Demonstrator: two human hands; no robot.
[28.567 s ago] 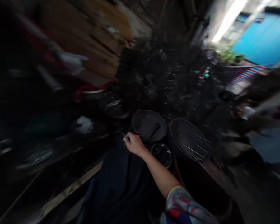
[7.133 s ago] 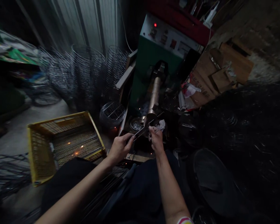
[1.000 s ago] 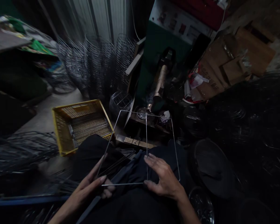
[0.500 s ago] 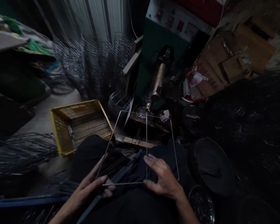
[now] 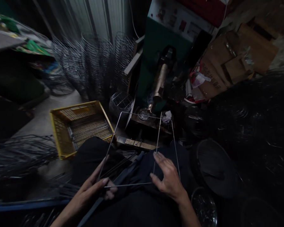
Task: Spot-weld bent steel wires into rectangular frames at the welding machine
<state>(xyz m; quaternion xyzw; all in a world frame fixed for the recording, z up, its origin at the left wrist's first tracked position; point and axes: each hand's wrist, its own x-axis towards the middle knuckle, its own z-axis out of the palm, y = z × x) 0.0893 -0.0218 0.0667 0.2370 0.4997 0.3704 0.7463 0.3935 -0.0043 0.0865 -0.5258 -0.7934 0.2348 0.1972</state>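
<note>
A thin rectangular wire frame (image 5: 132, 184) is held up above my lap, its far side over the machine's front. My left hand (image 5: 97, 186) grips it at the near left corner, thumb on top and fingers curled beneath. Between thumb and fingers of my right hand (image 5: 168, 178) is a straight wire rod (image 5: 158, 135). The rod leans slightly and points away from me, inside the frame's right half. Whether its far tip touches the frame I cannot tell. My right hand also covers part of the frame's near right corner.
Ahead stands a green machine (image 5: 151, 41) with a copper-coloured arm (image 5: 161, 82) over a small dish of metal bits (image 5: 144, 115). A yellow crate (image 5: 54, 132) with wire rods lies left. Stacked wire baskets (image 5: 94, 63) stand behind, cardboard boxes (image 5: 217, 69) at right, a round bowl (image 5: 204, 208) near right.
My right hand has shifted a little right with the wire rod. The rod, upright in the frame's middle before, now sits farther right and tilts. My left hand and the frame have barely moved.
</note>
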